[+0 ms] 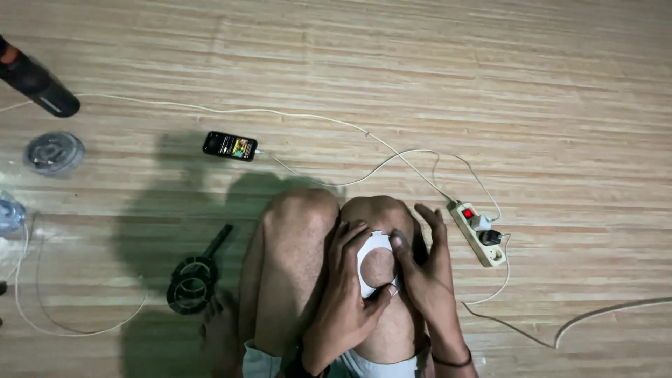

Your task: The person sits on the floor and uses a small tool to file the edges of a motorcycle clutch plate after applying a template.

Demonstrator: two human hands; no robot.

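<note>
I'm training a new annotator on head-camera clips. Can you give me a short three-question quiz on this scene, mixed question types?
1. True or false: both the left hand and the right hand touch the white ring that lies against the knee.
2. Multiple choice: what lies on the wooden floor just to the right of the right hand? A) a power strip with a lit red switch B) a book C) a cup
3. Fill in: the phone with its screen lit is joined to a white ____.

Key: 1 true; 2 A; 3 cable.
</note>
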